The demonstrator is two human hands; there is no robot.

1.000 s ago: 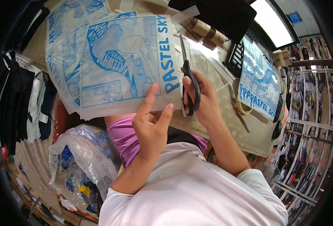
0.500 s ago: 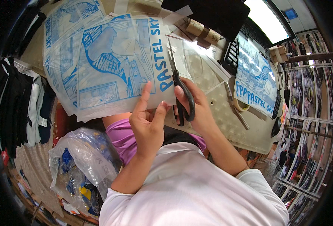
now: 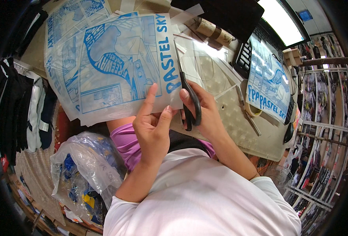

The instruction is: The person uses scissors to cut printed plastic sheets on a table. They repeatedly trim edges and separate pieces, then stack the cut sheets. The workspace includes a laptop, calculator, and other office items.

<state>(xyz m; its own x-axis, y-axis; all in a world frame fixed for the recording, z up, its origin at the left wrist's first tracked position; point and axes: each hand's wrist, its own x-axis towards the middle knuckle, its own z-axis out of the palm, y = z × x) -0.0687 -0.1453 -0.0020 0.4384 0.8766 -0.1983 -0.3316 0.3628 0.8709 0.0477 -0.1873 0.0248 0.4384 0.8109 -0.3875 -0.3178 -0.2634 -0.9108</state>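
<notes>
My left hand (image 3: 152, 131) pinches the near right corner of a translucent film sheet (image 3: 119, 100) printed in blue, its index finger stretched over the top. Black-handled scissors (image 3: 197, 104) are gripped in my right hand (image 3: 209, 118), fingers in the loops. Their blades point away from me along the sheet's right edge, beside the blue lettering. Whether the blades are apart is hard to see. Another printed film sheet (image 3: 56, 43) lies partly under the held one, farther left.
A transparent table cover (image 3: 260, 137) lies beneath. To the right are another printed sheet (image 3: 268, 78), a black keyboard (image 3: 243, 57), a tape roll (image 3: 254, 110), a mouse (image 3: 288, 132) and a laptop (image 3: 284, 23). Lower left sits a plastic bag (image 3: 83, 169); folded dark clothes (image 3: 16, 114) stand at left.
The held sheet and both hands have shifted very slightly left. The scissors stay at the sheet's right edge, and both hands keep their grips.
</notes>
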